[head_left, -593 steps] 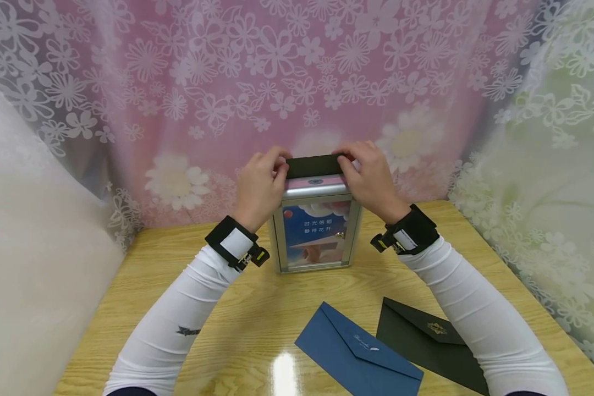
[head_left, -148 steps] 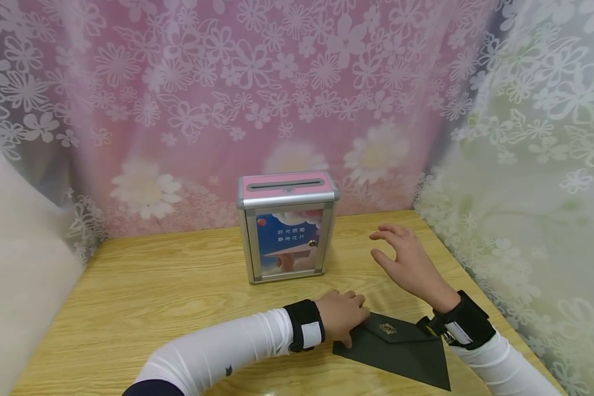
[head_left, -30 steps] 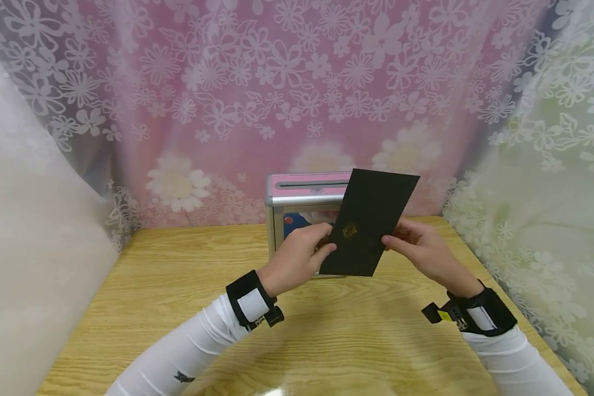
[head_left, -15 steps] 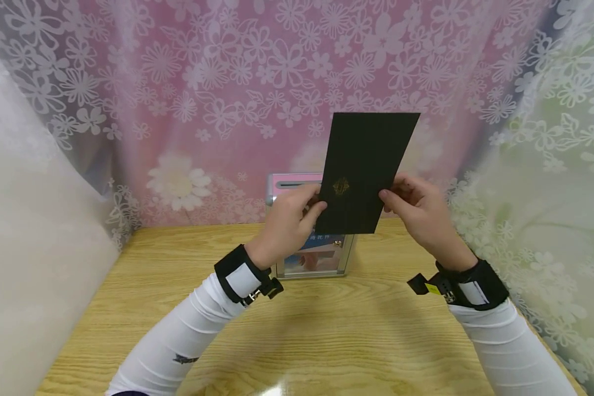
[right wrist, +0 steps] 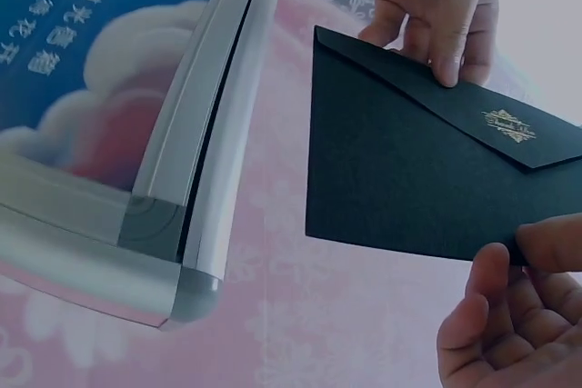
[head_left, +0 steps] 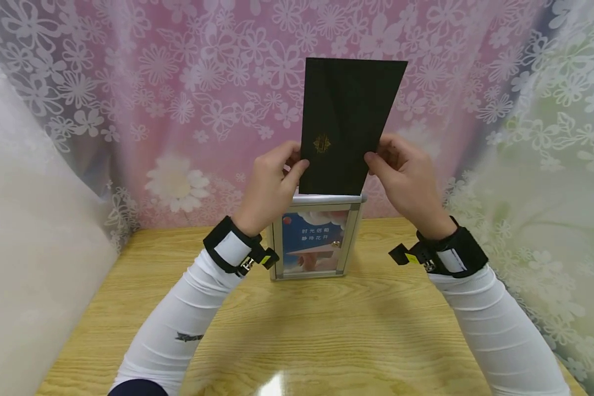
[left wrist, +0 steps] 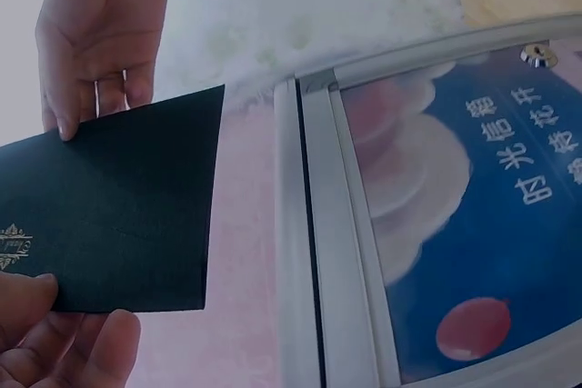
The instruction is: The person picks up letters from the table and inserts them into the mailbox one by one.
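Upright in the air, a dark green envelope (head_left: 348, 115) with a gold emblem is held between both hands, its short lower edge overlapping the top of the metal-framed letter box (head_left: 312, 242) in the head view. My left hand (head_left: 269, 184) pinches the left long edge between thumb and fingers. My right hand (head_left: 408, 179) pinches the opposite edge a little higher. The right wrist view shows the pointed flap (right wrist: 436, 102) lying closed, and the lower edge apart from the box's silver rim (right wrist: 223, 161). The slot on the box top is hidden behind the envelope.
The box stands on a wood-grain table (head_left: 297, 330), with a picture and a small lock (head_left: 335, 243) on its front door. Behind it hangs a pink floral curtain (head_left: 218, 71). Pale curtains (head_left: 549, 181) flank the table.
Both hands have raised the envelope up and slightly left, from before the box to above its front. About five seconds ago it lay on the table; the blue envelope seen earlier is out of view.
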Demonstrator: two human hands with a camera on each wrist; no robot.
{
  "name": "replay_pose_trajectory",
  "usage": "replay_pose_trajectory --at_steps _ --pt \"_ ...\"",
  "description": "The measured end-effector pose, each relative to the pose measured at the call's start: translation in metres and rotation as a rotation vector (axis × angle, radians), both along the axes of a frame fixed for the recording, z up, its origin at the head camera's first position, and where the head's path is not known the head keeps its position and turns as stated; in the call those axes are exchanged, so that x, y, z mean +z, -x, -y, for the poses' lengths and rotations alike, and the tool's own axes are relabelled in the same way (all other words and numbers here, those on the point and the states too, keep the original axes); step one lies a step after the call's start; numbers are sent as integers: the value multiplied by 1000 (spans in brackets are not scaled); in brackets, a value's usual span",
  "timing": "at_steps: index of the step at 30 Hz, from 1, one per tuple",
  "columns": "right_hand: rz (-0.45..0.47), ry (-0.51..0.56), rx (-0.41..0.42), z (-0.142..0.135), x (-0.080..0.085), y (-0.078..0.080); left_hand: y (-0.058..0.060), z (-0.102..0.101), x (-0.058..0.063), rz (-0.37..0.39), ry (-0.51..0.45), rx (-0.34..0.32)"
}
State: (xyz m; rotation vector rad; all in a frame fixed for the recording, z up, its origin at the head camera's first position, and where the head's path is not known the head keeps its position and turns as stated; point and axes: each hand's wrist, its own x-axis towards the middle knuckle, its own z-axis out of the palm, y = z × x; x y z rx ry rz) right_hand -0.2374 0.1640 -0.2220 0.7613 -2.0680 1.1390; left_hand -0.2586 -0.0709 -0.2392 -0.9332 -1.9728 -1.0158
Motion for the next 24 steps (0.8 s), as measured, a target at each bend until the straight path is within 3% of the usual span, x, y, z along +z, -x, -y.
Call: replay_pose_trajectory --at_steps 9,15,24 --pt "-71 16 -17 20 13 -2 15 -1 1 57 -26 58" --pt "-98 -3 -2 26 8 9 21 3 -3 100 -25 113" --pt "-70 -7 5 28 0 19 25 7 -9 140 2 169"
